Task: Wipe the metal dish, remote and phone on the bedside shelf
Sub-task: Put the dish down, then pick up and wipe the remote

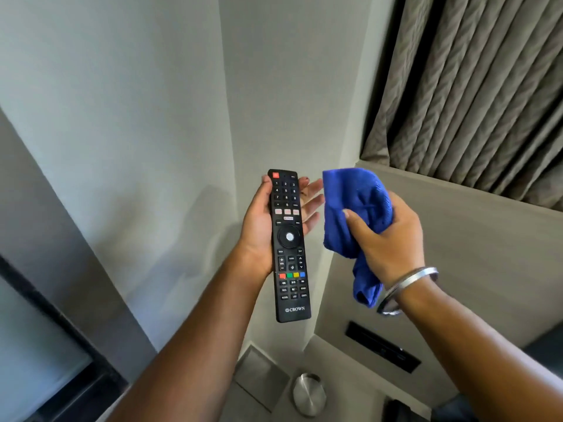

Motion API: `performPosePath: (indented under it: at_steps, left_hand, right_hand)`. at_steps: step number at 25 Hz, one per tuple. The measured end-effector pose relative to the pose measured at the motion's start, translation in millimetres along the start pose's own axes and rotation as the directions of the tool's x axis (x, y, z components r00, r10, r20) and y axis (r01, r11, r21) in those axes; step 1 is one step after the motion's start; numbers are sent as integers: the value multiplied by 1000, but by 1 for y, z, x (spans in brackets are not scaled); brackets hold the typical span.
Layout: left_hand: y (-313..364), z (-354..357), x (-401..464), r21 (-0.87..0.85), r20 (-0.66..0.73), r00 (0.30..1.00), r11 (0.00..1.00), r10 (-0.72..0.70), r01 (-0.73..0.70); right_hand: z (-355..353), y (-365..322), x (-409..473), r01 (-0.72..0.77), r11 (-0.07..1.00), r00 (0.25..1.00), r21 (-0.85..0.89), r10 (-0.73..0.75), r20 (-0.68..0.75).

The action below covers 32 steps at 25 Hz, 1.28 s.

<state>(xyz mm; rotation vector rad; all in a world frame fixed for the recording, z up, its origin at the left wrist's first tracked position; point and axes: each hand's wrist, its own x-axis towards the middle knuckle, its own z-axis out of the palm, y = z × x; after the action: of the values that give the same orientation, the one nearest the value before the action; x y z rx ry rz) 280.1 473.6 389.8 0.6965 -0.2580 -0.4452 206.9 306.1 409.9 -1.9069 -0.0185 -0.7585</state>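
My left hand point(262, 220) holds a long black remote point(289, 245) upright in front of the wall, buttons facing me, fingers spread behind it. Just to its right, my right hand point(387, 242) grips a bunched blue cloth point(353, 208); the cloth is close to the remote's upper right edge but apart from it. A round metal dish point(309, 394) sits on the bedside shelf point(350, 370) far below. At the bottom edge a dark object point(402, 411), possibly the phone, is mostly cut off.
A grey padded panel point(475, 245) with a black socket strip point(382, 347) rises behind the shelf on the right. Pleated curtains point(475, 86) hang above it. A dark-framed glass panel point(45, 345) is at lower left. A steel bangle point(408, 287) circles my right wrist.
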Motion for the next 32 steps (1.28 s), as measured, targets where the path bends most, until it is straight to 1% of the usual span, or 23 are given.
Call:
performPosePath:
  at_steps: [1,2,3,4,5,6,8,9,11,12,13,14,15,17,18,19,22,25,27,28,30,32]
  left_hand:
    - [-3,3,-3,7,-4,1000,1000,10,-10]
    - [-5,6,-6,15,-9,1000,1000,23,-22]
    - [-7,8,-9,19,-2,1000,999,28,-28]
    - [-7,10,-12,17,15,1000,1000,23,-23]
    - [-8,13,-14,20,26,1000,1000,13,-13]
    - [-8,15,-16,26,26,1000,1000,8,-9]
    - [-8,14,-17,21,0,999,999,32,-32]
    - [-7,13,-16,2,-16,998,998,58,-57]
    - [-2,7,-14,-59,-38,995,994,93,-96]
    - [0,4,-14,-88,-41,994,991,99,-102]
    - [0,1,-13,-107,-39,995,989,95,-98]
    - [-1,0,-14,-116,-32,996,990,82,-85]
    - [-2,-1,-14,-112,-22,998,992,63,-65]
    - [-8,-3,-15,-83,-4,1000,996,24,-25]
    - [-11,-3,-15,-75,5,1000,997,10,-10]
    - [-14,-2,-15,-80,9,1000,997,-3,4]
    - [-14,-1,-8,-95,-58,998,995,-24,19]
    - [-14,-8,-2,-125,-135,990,992,-32,15]
    - [-22,-14,-2,-142,-160,984,988,-75,52]
    - [-28,-16,-2,-147,-163,982,986,-99,75]
    - [-38,-19,-4,-165,-158,978,981,-133,107]
    - [-39,-23,-5,-174,-151,979,978,-138,111]
  right_hand:
    - [3,-9,0,111,989,993,-98,-113,-21]
    - [7,-16,-1,214,958,976,-192,-219,-8]
    - [10,-22,-3,298,909,954,-291,-297,50]
    - [14,-25,-6,362,860,932,-361,-337,132]
    - [17,-29,-9,398,824,916,-402,-341,209]
    - [19,-30,-12,413,812,906,-412,-323,272]
    - [18,-30,-17,438,820,877,-368,-300,375]
    - [16,-29,-20,468,817,844,-336,-301,444]
    - [8,-25,-27,540,784,743,-307,-273,611]
    - [3,-24,-32,591,746,677,-307,-252,691]
    - [-2,-23,-35,633,706,630,-317,-231,742]
    - [-6,-23,-34,653,681,618,-331,-227,753]
    - [-10,-25,-31,642,683,650,-349,-244,720]
    - [-12,-29,-19,544,753,763,-370,-260,591]
    - [-9,-31,-16,526,766,788,-370,-274,552]
    - [-4,-33,-16,537,756,785,-375,-286,549]
    - [14,-31,-37,609,704,706,-366,-271,654]
    - [10,-22,-50,654,663,641,-365,-229,733]
    - [4,-16,-52,676,654,588,-340,-200,784]
    - [0,-13,-51,691,651,550,-314,-192,813]
    - [-9,-9,-47,718,654,449,-239,-172,877]
    - [-20,-8,-40,746,637,354,-195,-132,926]
